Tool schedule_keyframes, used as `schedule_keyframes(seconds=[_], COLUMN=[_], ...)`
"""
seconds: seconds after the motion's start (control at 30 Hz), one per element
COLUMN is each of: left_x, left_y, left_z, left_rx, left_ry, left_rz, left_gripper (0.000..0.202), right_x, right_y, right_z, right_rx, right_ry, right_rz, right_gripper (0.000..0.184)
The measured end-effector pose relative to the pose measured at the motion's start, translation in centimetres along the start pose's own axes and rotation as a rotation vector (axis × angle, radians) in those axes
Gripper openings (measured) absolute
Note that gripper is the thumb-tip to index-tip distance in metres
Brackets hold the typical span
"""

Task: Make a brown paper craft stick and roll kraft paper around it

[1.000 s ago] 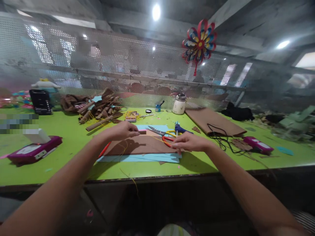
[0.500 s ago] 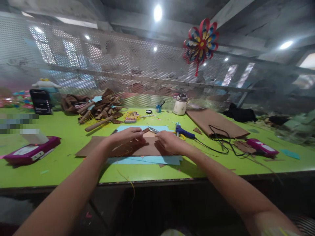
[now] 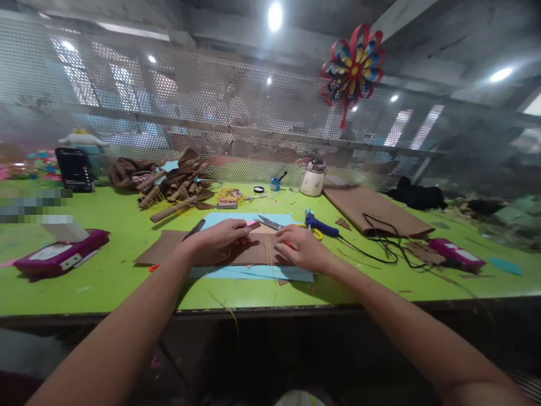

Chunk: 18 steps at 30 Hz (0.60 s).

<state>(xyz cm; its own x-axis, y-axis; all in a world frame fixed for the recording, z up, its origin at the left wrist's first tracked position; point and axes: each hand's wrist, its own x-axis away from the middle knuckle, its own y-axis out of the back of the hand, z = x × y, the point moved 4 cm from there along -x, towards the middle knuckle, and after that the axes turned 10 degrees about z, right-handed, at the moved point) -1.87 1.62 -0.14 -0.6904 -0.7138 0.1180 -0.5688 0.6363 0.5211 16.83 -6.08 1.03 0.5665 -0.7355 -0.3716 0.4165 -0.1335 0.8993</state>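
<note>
My left hand (image 3: pixel 228 233) is closed on a small strip of brown paper (image 3: pixel 255 225), held above a large brown paper sheet (image 3: pixel 163 248). My right hand (image 3: pixel 303 248) has its fingers curled in over the right part of that sheet. A bit of orange shows between them, but what they hold is hidden. Thin yellow strands (image 3: pixel 269 254) hang just left of those fingertips. Behind my right hand lie scissors (image 3: pixel 269 222) with bare blades; yellow handles (image 3: pixel 316 232) show beyond it. Light blue paper (image 3: pixel 253 273) lies under the brown sheet.
A blue glue gun (image 3: pixel 323 225) with a black cord lies at right, near a folded brown sheet (image 3: pixel 376 211). Purple power strips (image 3: pixel 63 256) flank the work. Brown paper rolls (image 3: pixel 177 192), a phone (image 3: pixel 75 170), a blue jar (image 3: pixel 275 184) and a bottle (image 3: pixel 313 179) stand behind.
My right hand has drawn slightly right and toward me, away from the scissor blades. Yellow strands now show over the brown sheet beside it. My left hand still holds the paper strip.
</note>
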Motion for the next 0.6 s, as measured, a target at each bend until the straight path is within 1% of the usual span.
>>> schedule_keyframes(seconds=[0.03,0.1,0.13,0.17,0.2,0.27,0.3,0.33,0.37,0.4,0.5,0.53,0.6], left_x=[-0.1,-0.1,-0.2,-0.2,-0.2,-0.3,-0.3,-0.4,-0.3,-0.3,-0.1,0.0,0.1], left_y=[0.1,0.2,0.2,0.2,0.2,0.2,0.2,0.2,0.2,0.2,0.1,0.1,0.0], left_z=[0.1,0.4,0.5,0.6,0.6,0.6,0.5,0.4,0.2,0.1,-0.1,-0.1,-0.1], left_rx=[-0.003,-0.014,-0.015,-0.011,-0.004,-0.008,-0.025,-0.049,-0.074,-0.095,-0.103,-0.099,-0.103], left_ry=[-0.007,-0.022,-0.029,-0.03,-0.027,-0.013,-0.008,-0.006,-0.006,-0.009,-0.013,-0.012,-0.011], left_rz=[0.007,0.025,0.031,0.04,0.047,0.05,0.048,0.045,0.039,0.033,0.012,0.007,0.009], left_gripper=[0.041,0.04,0.04,0.04,0.04,0.04,0.041,0.041,0.043,0.044,0.045,0.045,0.043], right_x=[-0.4,-0.5,-0.2,0.2,0.6,1.4,1.6,1.4,1.0,0.4,-1.3,-1.5,-1.2], right_y=[-0.7,-1.8,-1.9,-1.7,-1.2,0.4,1.1,1.6,1.6,1.3,-1.0,-1.7,-2.3], right_z=[0.1,0.4,0.5,0.6,0.7,0.6,0.4,0.3,0.1,0.0,-0.5,-0.6,-0.5], right_rx=[0.044,0.12,0.133,0.126,0.11,0.089,0.098,0.122,0.154,0.192,0.297,0.325,0.346], right_ry=[0.032,0.07,0.076,0.067,0.039,-0.067,-0.123,-0.161,-0.169,-0.154,-0.068,-0.043,-0.01], right_rz=[0.054,0.139,0.159,0.151,0.113,-0.024,-0.088,-0.12,-0.103,-0.041,0.222,0.277,0.309], right_gripper=[0.017,0.013,0.014,0.018,0.025,0.039,0.041,0.041,0.037,0.032,0.02,0.019,0.019])
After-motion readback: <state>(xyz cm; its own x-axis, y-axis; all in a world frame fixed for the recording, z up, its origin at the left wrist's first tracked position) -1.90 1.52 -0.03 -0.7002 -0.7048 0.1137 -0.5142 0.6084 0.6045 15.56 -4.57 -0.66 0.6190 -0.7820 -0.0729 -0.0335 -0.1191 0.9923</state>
